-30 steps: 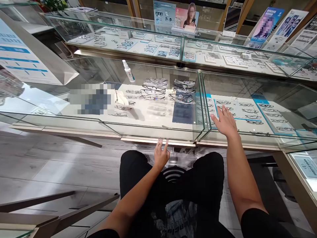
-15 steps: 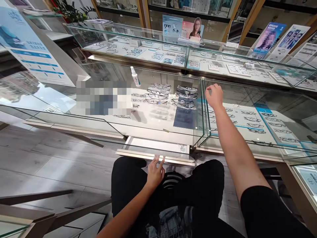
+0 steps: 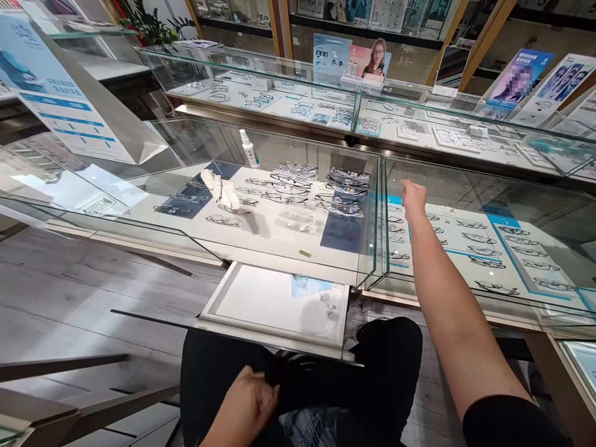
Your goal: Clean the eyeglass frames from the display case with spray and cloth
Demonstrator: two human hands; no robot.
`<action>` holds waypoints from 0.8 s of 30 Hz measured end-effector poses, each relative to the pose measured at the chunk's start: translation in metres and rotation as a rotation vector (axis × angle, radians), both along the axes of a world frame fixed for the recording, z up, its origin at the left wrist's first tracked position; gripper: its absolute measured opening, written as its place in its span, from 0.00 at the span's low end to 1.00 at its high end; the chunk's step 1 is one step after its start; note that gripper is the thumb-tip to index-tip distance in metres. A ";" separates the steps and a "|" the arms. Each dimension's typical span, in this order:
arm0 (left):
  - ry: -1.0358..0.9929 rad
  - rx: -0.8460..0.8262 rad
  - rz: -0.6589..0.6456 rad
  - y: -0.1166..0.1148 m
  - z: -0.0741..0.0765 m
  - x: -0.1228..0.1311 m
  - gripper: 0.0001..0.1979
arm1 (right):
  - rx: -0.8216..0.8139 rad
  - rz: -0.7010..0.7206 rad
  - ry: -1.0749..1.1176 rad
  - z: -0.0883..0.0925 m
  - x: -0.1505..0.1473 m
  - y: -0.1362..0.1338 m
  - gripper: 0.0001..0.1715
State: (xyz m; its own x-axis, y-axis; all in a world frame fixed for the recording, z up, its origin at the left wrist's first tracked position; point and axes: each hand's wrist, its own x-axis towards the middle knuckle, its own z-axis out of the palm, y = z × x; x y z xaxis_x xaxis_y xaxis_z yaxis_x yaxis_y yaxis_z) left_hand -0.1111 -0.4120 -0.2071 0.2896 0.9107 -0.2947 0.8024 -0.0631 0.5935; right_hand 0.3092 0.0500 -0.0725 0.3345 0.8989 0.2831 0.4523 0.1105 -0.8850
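My left hand [image 3: 249, 403] is curled above my lap, just nearer to me than the drawer front, with no object visible in it. The drawer [image 3: 274, 343] is pulled out from under the counter. Inside it lie a pale blue sheet [image 3: 310, 285] and several small clear pieces [image 3: 331, 307] along the right side. My right hand [image 3: 413, 197] is over the right-hand glass counter [image 3: 447, 177], fingers pinched together; I cannot make out anything between them. Several pairs of glasses [image 3: 291, 183] and a cream cloth [image 3: 221, 188] are at the left counter.
A white spray bottle [image 3: 249, 150] stands at the back of the left counter. Dark blue mats [image 3: 342, 233] lie beneath some glasses. A tall tilted sign [image 3: 69, 93] stands at left. Behind runs another glass showcase [image 3: 261, 115]. Glass edges border both counters.
The drawer has come farther out toward me, showing more of its inside. My left hand has left the drawer front, drawn back over my lap and curled. My right hand stays raised, pinched.
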 end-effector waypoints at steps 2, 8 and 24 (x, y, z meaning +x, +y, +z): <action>-0.101 -0.260 -0.003 -0.002 0.029 0.000 0.29 | -0.034 -0.027 0.088 0.000 -0.005 0.000 0.32; -0.197 -0.275 -0.108 0.054 0.145 -0.011 0.34 | -0.061 -0.095 0.250 0.000 -0.016 0.001 0.30; 0.388 0.803 -0.296 0.386 0.176 0.112 0.16 | -0.074 -0.125 0.168 0.001 -0.016 0.008 0.32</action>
